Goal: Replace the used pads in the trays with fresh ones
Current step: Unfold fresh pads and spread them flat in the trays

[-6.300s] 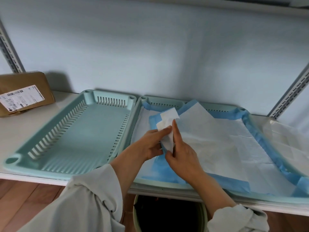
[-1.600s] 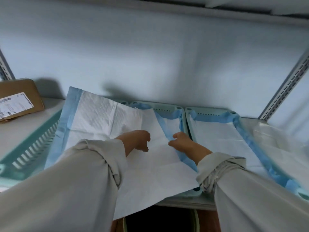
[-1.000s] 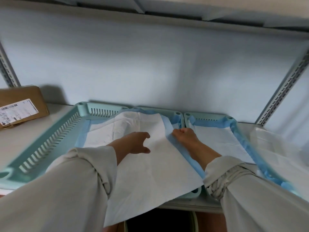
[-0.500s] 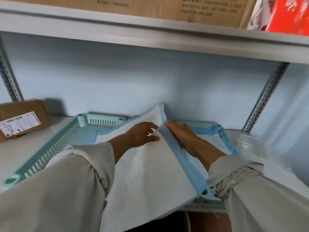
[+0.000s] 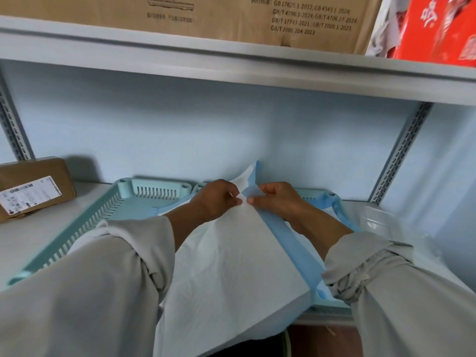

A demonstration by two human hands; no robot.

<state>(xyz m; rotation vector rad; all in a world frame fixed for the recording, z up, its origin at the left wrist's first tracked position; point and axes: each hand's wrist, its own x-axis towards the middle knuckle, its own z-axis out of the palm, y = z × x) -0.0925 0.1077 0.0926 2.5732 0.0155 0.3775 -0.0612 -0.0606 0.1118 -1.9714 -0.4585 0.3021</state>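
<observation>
Above tray (image 5: 108, 210), hands pinching pad (image 5: 231, 266)

Brown labelled parcel (image 5: 31, 188) left on the shelf; printed carton (image 5: 231, 19) and red package (image 5: 438, 29) overhead.

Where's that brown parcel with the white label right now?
The parcel sits at the far left of the head view, on the lower shelf against the wall, just left of the empty tray.

Two trays side by side on the shelf (image 5: 38, 235): left tray (image 5: 108, 210), right tray (image 5: 332, 304). Pad (image 5: 231, 266) overlaps both, hanging off the front edge. Parcel (image 5: 33, 189) left of the trays, cardboard box (image 5: 231, 19) on the shelf above.
</observation>
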